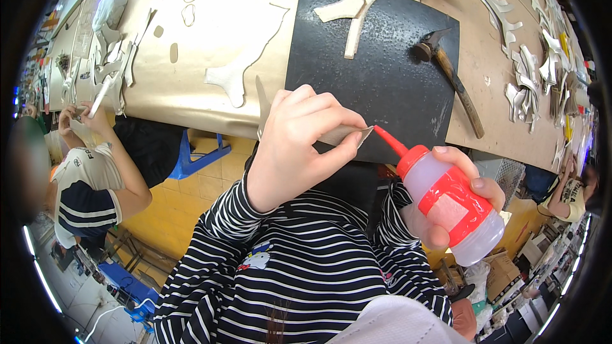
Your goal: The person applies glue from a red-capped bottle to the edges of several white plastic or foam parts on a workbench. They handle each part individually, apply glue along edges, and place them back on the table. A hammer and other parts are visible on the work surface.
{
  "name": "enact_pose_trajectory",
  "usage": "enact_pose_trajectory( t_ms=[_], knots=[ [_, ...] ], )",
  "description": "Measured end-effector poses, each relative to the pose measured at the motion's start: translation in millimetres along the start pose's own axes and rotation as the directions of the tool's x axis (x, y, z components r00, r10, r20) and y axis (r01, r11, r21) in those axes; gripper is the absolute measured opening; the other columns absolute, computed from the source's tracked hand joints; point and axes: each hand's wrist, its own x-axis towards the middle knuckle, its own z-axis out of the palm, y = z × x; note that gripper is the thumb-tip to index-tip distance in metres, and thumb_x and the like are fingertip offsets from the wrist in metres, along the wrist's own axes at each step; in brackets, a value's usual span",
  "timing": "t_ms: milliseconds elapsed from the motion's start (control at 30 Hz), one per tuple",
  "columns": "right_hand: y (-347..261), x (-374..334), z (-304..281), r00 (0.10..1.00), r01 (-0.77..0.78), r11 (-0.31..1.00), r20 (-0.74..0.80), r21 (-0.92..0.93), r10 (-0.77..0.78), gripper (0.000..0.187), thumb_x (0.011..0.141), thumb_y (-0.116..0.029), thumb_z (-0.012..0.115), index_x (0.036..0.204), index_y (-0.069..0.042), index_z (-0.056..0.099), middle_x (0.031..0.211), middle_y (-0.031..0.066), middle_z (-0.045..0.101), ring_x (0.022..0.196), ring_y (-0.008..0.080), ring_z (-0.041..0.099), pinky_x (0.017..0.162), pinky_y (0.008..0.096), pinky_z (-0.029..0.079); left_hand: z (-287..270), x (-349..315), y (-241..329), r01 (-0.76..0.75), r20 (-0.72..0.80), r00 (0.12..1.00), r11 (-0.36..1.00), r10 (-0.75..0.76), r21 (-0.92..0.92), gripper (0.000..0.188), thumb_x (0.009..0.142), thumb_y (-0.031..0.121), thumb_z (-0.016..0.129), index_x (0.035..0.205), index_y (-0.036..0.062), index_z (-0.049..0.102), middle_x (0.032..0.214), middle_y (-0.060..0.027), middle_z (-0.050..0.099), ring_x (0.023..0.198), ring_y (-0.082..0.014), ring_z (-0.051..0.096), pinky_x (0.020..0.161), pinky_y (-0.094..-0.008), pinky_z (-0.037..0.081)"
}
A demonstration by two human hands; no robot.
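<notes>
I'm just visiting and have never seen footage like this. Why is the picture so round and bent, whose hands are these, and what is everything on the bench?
There is no machine here. A person wears a wide fisheye camera on the head, looking down at their own hands; that lens bends straight edges near the rim. The left hand, in a striped sleeve, pinches a thin pale cut-out piece. The right hand holds a squeeze bottle with a red label and a red nozzle, whose tip meets the piece's edge. Ahead is a workbench covered in tan paper, with a black mat. On it lie a hammer and more pale cut-out shapes. Another person works at the left.
</notes>
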Motion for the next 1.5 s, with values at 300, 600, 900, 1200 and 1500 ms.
enact_pose_trajectory(
  t_ms=[300,600,900,1200,1500],
  knots=[
    [5,-4,9,0.976,0.004,0.991,-0.218,0.135,0.025,0.078,0.078,-0.059,0.064,0.11,0.006,0.035,0.11,0.0123,0.044,0.082,0.0438,0.062,0.056,0.039,0.057,-2,-1,-1,0.035,-0.016,0.999,0.999,-0.036,-0.04,0.01,0.071,0.009,0.068,0.08,0.0076,0.068,0.071,-0.0014,0.062,0.069,-0.0175,0.05,0.069,-0.0299,0.038],
    [5,-4,11,0.975,0.006,0.993,-0.22,0.115,0.02,0.078,0.078,-0.06,0.063,0.111,0.005,0.035,0.109,0.0111,0.044,0.081,0.0441,0.062,0.059,0.0409,0.058,-3,-2,1,0.023,-0.003,1.0,0.999,-0.023,-0.034,0.01,0.071,0.009,0.068,0.08,0.0081,0.068,0.071,-0.0011,0.061,0.068,-0.0166,0.05,0.069,-0.0301,0.036],
    [5,-3,3,0.997,-0.012,0.973,-0.074,0.229,0.03,0.076,0.079,-0.052,0.068,0.114,0.005,0.034,0.114,0.0131,0.045,0.09,0.0437,0.061,0.061,0.0385,0.061,-2,-2,1,0.041,-0.008,0.999,0.998,-0.042,-0.054,0.01,0.071,0.009,0.069,0.081,0.0078,0.069,0.071,-0.0013,0.062,0.068,-0.0166,0.05,0.068,-0.0294,0.037],
    [2,-1,-4,0.996,-0.077,0.957,0.069,0.279,0.06,0.072,0.079,-0.044,0.071,0.115,0.005,0.033,0.115,0.0157,0.045,0.096,0.0434,0.059,0.062,0.0382,0.061,-4,0,-1,0.041,-0.004,0.999,0.998,-0.041,-0.045,0.011,0.072,0.009,0.068,0.083,0.0077,0.069,0.072,-0.0015,0.063,0.068,-0.0171,0.05,0.068,-0.0298,0.038],
    [3,-1,-6,0.99,-0.062,0.975,0.139,0.216,0.032,0.072,0.08,-0.042,0.071,0.117,0.005,0.031,0.118,0.0169,0.043,0.099,0.0435,0.058,0.064,0.0385,0.061,-5,-1,-1,0.079,-0.004,0.997,0.994,-0.08,-0.075,0.011,0.072,0.01,0.068,0.083,0.0067,0.069,0.073,-0.0025,0.063,0.07,-0.0181,0.051,0.068,-0.0302,0.038]
  ],
)
